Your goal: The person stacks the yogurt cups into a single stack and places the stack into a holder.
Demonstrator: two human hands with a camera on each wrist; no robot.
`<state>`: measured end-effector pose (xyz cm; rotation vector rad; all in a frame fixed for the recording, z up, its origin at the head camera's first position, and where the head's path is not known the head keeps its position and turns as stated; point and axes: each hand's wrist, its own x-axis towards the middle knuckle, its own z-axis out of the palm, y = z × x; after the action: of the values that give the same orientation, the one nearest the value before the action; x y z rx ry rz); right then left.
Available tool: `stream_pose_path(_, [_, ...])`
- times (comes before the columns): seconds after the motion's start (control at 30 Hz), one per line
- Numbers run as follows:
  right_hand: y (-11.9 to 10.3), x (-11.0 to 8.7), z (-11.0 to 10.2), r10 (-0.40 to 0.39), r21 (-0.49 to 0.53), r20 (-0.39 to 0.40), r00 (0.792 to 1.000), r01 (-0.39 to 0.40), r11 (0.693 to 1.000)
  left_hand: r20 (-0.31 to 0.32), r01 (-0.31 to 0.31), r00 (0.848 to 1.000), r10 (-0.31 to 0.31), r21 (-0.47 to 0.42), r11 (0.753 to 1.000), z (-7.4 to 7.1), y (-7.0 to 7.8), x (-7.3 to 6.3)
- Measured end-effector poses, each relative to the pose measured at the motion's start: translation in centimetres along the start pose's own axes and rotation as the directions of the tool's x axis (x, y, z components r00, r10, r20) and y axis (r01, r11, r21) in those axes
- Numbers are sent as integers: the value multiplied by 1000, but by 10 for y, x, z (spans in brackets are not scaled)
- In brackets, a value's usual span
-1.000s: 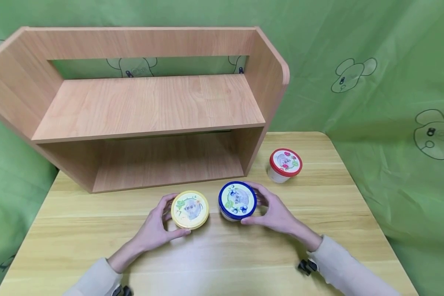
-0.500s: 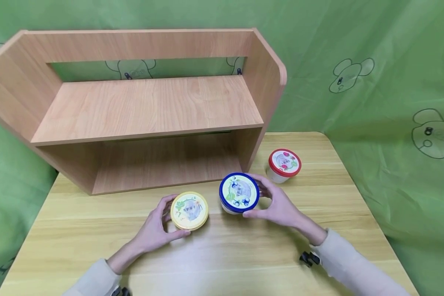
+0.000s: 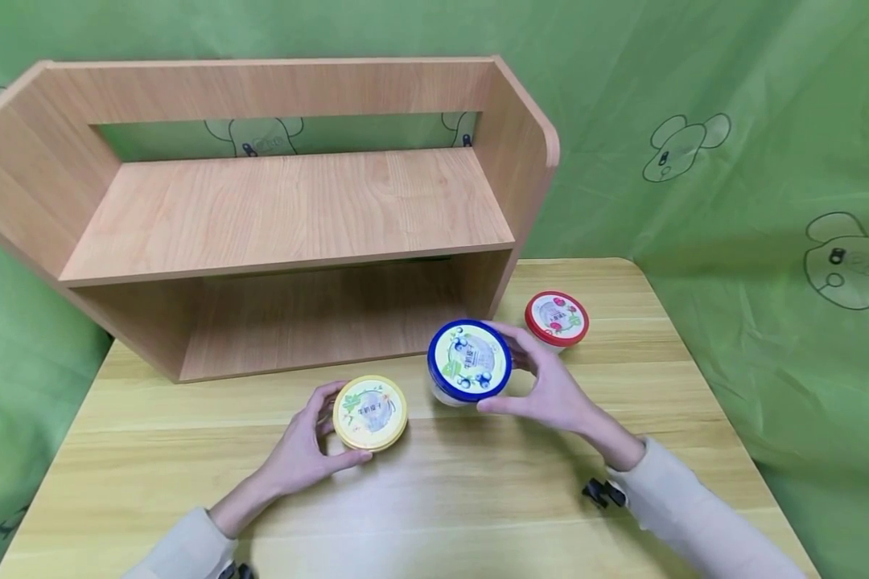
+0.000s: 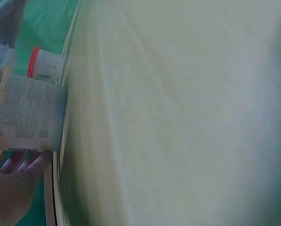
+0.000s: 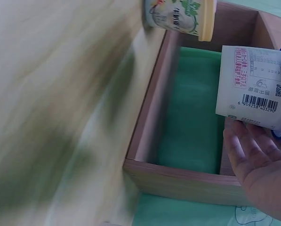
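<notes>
My left hand [image 3: 302, 452] grips a yogurt-style tub with a yellow lid [image 3: 370, 412], fingers at its far left side and thumb at the near side. In the left wrist view this yellow-lidded tub [image 4: 29, 113] stands on the table. The right hand [image 3: 550, 392] holds a blue-lidded tub [image 3: 469, 361] off the table, just in front of the shelf. White walls and a barcode show on the blue-lidded tub [image 5: 253, 84] in the right wrist view. Behind the right hand stands a red-lidded tub [image 3: 558, 317], its lower part mostly hidden.
A two-tier wooden shelf [image 3: 297, 205] stands at the back left of the wooden table [image 3: 478, 515]. Its right side panel [image 3: 517, 153] rises near the red-lidded tub. A green curtain [image 3: 753, 96] hangs behind and beside the table.
My right hand has lifted the blue-lidded tub and carried it away from me towards the shelf. The left hand and the yellow-lidded tub have stayed in place.
</notes>
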<state>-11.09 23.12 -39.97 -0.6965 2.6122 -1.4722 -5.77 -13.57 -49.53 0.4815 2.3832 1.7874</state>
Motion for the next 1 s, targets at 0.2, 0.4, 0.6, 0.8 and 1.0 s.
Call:
stream_pose_path(0.2, [-7,3,-3,-21,21,-18,1000,21,1000,-1,2,1000,-2,0,1000,1,-1,-1])
stream_pose_path(0.4, [-15,5,-1,-47,50,-19,999,48,998,2,8,1000,-8,2,1000,1,0,-2])
stream_pose_path(0.6, [-19,8,5,-66,80,-10,998,67,995,-3,2,1000,-2,-1,1000,1,-1,-2])
stream_pose_path(0.8, [-23,10,12,-76,107,0,997,76,991,-6,-4,1000,4,2,1000,1,-1,-1])
stream_pose_path(1.0, [-24,10,20,-73,104,19,997,70,992,-2,-6,1000,6,10,1000,0,-1,-1])
